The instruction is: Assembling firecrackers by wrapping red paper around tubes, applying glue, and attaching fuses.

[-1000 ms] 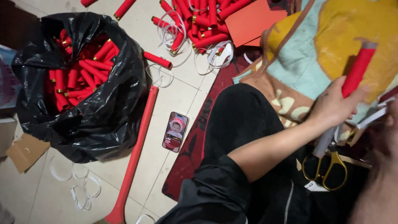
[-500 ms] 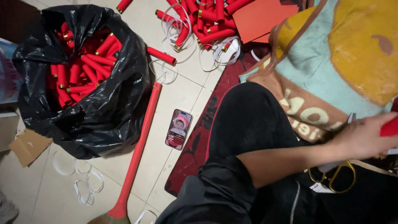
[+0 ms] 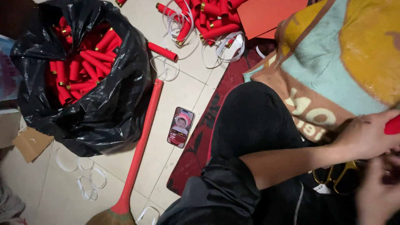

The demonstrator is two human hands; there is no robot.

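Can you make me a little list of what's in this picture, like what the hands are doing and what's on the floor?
left hand: grips a red tube at the frame's right edge
right hand: blurred, low at right; hold unclear
scissors: gold handles, under the hands
black bag: open, full of red tubes
broom: red handle, lying on the tiles
phone: screen lit, beside the broom
loose tubes: piled among white strips, top of view

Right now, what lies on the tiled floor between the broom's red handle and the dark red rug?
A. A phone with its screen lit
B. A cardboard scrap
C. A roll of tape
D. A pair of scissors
A: a phone with a lit screen lies flat on the tiles, right of the broom handle and just left of the rug edge.
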